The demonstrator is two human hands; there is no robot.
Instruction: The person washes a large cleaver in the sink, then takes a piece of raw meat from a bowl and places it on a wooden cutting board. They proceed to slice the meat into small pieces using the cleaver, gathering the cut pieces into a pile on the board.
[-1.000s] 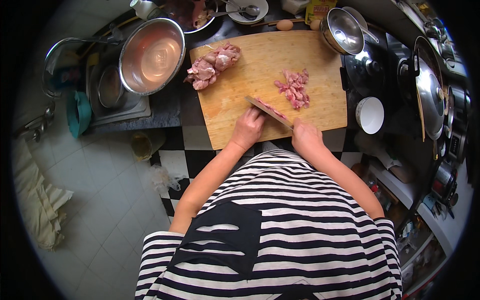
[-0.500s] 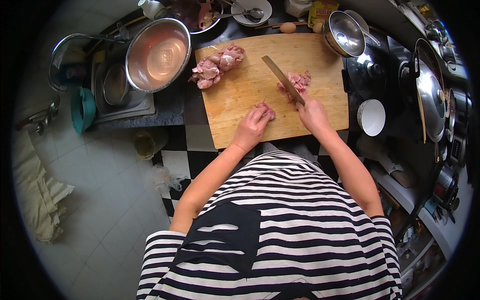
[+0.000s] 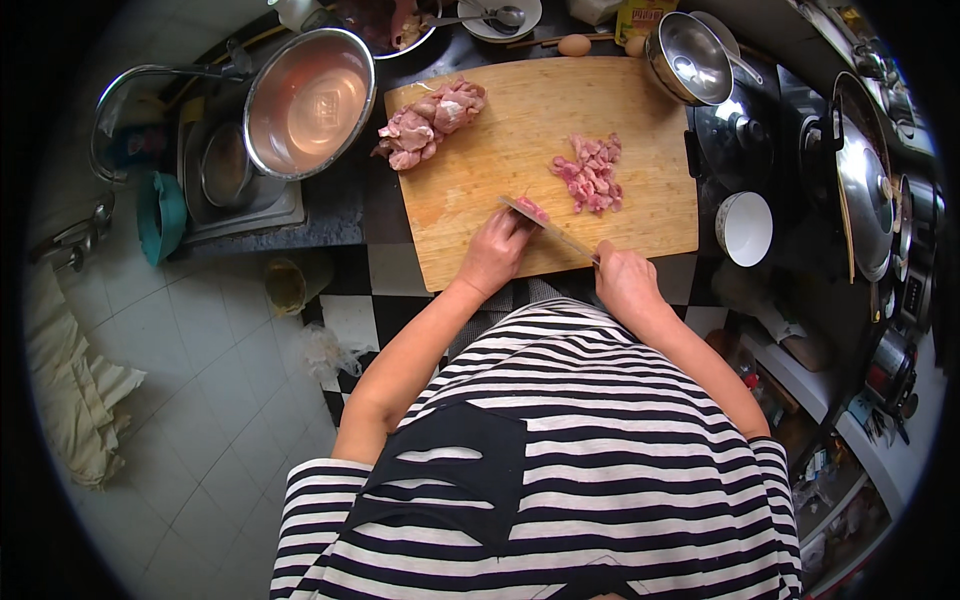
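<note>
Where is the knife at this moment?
In the head view, the knife is over the near part of the cutting board, handle in the right hand, blade beside the left hand.

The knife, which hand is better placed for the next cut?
Likely the right hand: it grips the knife, while the left hand is by the small meat piece at the knife's far end.

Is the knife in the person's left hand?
No, the right hand grips the knife, while the left hand is beside its blade.
</note>
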